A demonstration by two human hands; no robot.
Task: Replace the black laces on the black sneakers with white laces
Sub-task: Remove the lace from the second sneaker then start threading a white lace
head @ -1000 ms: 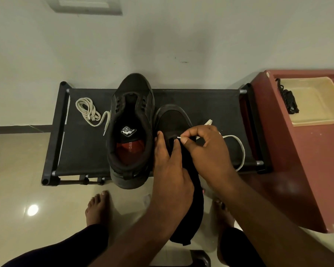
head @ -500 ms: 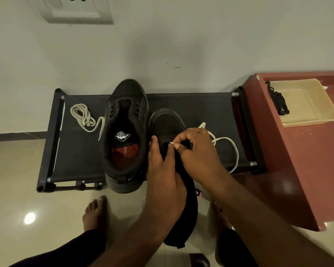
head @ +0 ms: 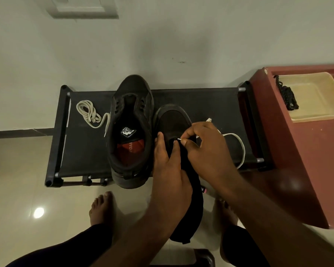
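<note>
Two black sneakers sit side by side on a low black counter [head: 85, 151] against the wall, toes pointing away from the person. The far sneaker [head: 131, 105] stands squarely on the counter, its eyelets bare and its red and black insole showing. The near sneaker [head: 172, 118] lies just to its right, touching it, with its heel hanging off the front edge of the counter. The left hand [head: 170, 170] grips this near sneaker from above, thumb on its left side and forefinger pressed beside the lowest eyelets. The right hand [head: 206, 151] pinches the stiff tip of a white lace [head: 239, 143] between thumb and forefinger, holding it right at the same spot on the shoe; the rest of that lace loops out across the counter to the right, behind the hand. A second white lace [head: 88, 113] lies coiled on the left part of the counter, well apart from the hands. The black laces [head: 286, 95] lie bunched at the left end of a beige tray [head: 316, 105] on a red cabinet [head: 307, 160] to the right. Bare feet [head: 101, 207] rest on the tiled floor [head: 17, 180].
</note>
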